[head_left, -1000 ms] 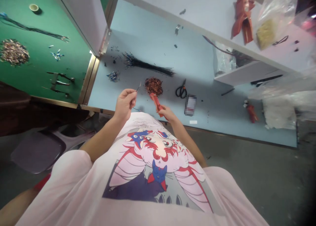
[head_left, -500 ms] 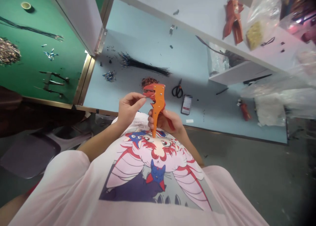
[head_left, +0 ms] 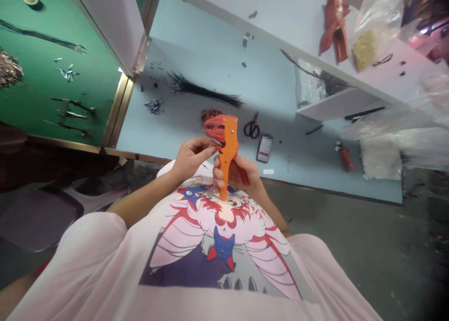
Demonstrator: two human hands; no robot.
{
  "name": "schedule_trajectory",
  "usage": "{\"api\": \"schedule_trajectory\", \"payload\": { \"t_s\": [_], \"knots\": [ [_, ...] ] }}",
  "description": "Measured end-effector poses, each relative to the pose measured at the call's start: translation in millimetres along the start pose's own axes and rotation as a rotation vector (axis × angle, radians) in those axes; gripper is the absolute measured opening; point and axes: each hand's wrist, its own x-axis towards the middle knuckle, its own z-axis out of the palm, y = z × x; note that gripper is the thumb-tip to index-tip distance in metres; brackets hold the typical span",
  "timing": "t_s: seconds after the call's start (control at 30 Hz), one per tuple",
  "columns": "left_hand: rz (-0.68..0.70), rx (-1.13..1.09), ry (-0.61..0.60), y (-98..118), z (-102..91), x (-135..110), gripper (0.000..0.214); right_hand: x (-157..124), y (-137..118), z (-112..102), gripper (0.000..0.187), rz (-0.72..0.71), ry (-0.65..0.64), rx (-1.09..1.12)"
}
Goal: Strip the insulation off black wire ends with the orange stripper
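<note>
My right hand (head_left: 247, 170) is wrapped round the handles of an orange and red wire stripper (head_left: 230, 136), held upright in front of my shirt with its red jaws pointing left. The fingers of my left hand (head_left: 192, 158) are pinched together at the notch just below those jaws. A thin wire seems to be between the fingertips, though hardly any of it shows. Behind the stripper's head lies a pile of copper-coloured wire scraps (head_left: 209, 115). Farther back a bundle of black wires (head_left: 206, 91) rests on the blue table (head_left: 196, 45).
Black-handled scissors (head_left: 251, 128) and a phone (head_left: 264, 148) lie right of the stripper. Small blue-ended pieces (head_left: 153, 106) are at the left. A red tool (head_left: 335, 28) sits on the raised shelf, another red-handled tool (head_left: 345, 157) at the right. A green table (head_left: 42, 68) adjoins.
My left hand has moved slightly right and down, from in front of the stripper's jaws to the notch below them. The right hand still holds the stripper, now a little farther right.
</note>
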Motion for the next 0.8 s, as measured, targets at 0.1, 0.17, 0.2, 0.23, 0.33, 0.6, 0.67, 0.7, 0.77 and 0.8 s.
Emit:
{"api": "schedule_trajectory", "payload": {
  "t_s": [0.1, 0.17, 0.2, 0.23, 0.33, 0.6, 0.67, 0.7, 0.77, 0.8],
  "knots": [
    [0.025, 0.047, 0.018, 0, -0.1, 0, 0.019, 2, 0, 1, 0.039, 0.023, -0.008, 0.021],
    [0.038, 0.056, 0.014, 0, -0.1, 0, 0.018, 2, 1, 1, 0.04, 0.037, -0.007, 0.04],
    [0.042, 0.053, 0.008, 0, 0.0, 0, 0.018, 2, 1, 1, 0.041, 0.044, -0.006, 0.045],
    [0.045, 0.049, 0.003, 0, 0.2, 0, 0.018, 2, 2, 0, 0.041, 0.048, -0.005, 0.048],
    [0.054, 0.059, -0.007, 0, 0.4, 2, 0.016, 1, 5, -5, 0.044, 0.056, -0.013, 0.064],
    [0.066, 0.113, -0.024, -4, -1.9, 5, 0.012, 6, 10, -15, 0.035, 0.004, -0.177, 0.201],
    [0.056, 0.104, -0.025, -5, -2.1, 6, 0.013, 8, 9, -15, 0.033, 0.001, -0.205, 0.231],
    [0.052, 0.099, -0.026, -5, -2.1, 6, 0.014, 8, 9, -15, 0.033, 0.005, -0.204, 0.242],
    [0.048, 0.094, -0.028, -5, -1.9, 7, 0.015, 9, 8, -15, 0.033, 0.014, -0.191, 0.251],
    [0.05, 0.095, -0.032, -5, -1.8, 8, 0.015, 9, 8, -15, 0.034, 0.019, -0.178, 0.25]
  ]
}}
